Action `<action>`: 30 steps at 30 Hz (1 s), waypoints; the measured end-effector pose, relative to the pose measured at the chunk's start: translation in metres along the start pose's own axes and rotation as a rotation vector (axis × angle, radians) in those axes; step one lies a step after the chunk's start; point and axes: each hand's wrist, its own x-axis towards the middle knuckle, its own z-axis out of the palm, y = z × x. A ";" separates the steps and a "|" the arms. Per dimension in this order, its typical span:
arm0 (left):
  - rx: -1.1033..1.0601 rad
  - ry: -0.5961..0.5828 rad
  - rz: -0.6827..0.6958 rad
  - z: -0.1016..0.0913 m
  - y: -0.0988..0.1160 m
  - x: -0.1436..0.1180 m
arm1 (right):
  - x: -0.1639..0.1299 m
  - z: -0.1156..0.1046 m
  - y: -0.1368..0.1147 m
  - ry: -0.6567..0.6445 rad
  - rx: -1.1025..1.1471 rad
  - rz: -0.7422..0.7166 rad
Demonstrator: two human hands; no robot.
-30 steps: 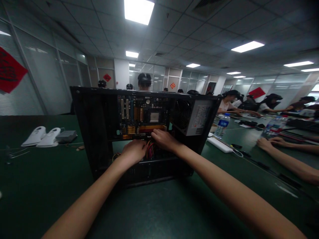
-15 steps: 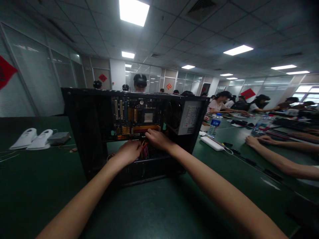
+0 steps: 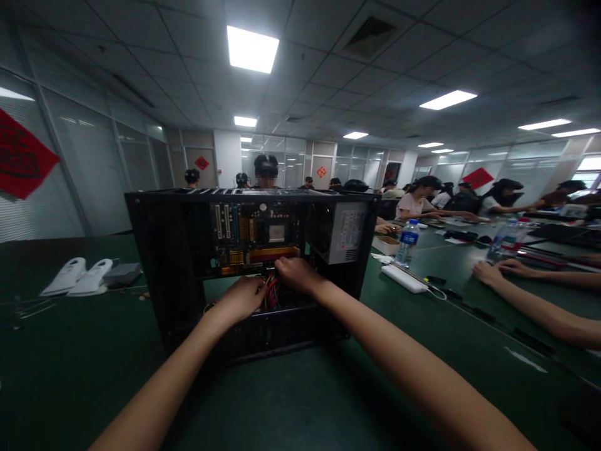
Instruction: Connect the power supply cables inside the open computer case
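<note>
An open black computer case (image 3: 251, 199) stands on the green table, its inside facing me. Within it are a motherboard (image 3: 256, 219) and, at the upper right, a power supply (image 3: 350, 233) with a white label. A bundle of thin coloured cables (image 3: 271, 295), red and yellow among them, hangs below the board. My left hand (image 3: 241, 298) closes on this bundle from the left, fingertips curled behind it. My right hand (image 3: 299, 274) is closed at the bundle's upper end, by the board's lower edge. The cable ends are hidden by my fingers.
White slipper-like items (image 3: 91, 277) and a grey box (image 3: 123, 274) lie left of the case. To the right are a water bottle (image 3: 407, 243), a white power strip (image 3: 404, 279) and another person's forearms (image 3: 526, 307). Several people sit further back.
The view has tilted up slightly, so the case sits lower in the picture. Both hands stay at the cables, with small finger shifts; more of the coloured cables shows between them.
</note>
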 end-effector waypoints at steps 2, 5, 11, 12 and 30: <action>0.017 -0.010 -0.008 0.001 0.000 0.002 | 0.000 -0.001 0.000 -0.011 -0.011 -0.009; 0.035 -0.018 -0.011 0.002 -0.002 0.003 | 0.000 -0.003 0.000 -0.025 -0.013 -0.022; 0.036 0.058 -0.011 0.000 -0.002 0.001 | -0.001 -0.006 -0.001 -0.035 0.033 0.031; 0.057 0.103 -0.023 0.000 0.000 0.002 | -0.001 -0.006 -0.001 -0.033 0.046 0.046; 0.395 0.150 -0.080 -0.003 0.026 0.033 | -0.005 -0.003 0.002 -0.037 0.300 0.128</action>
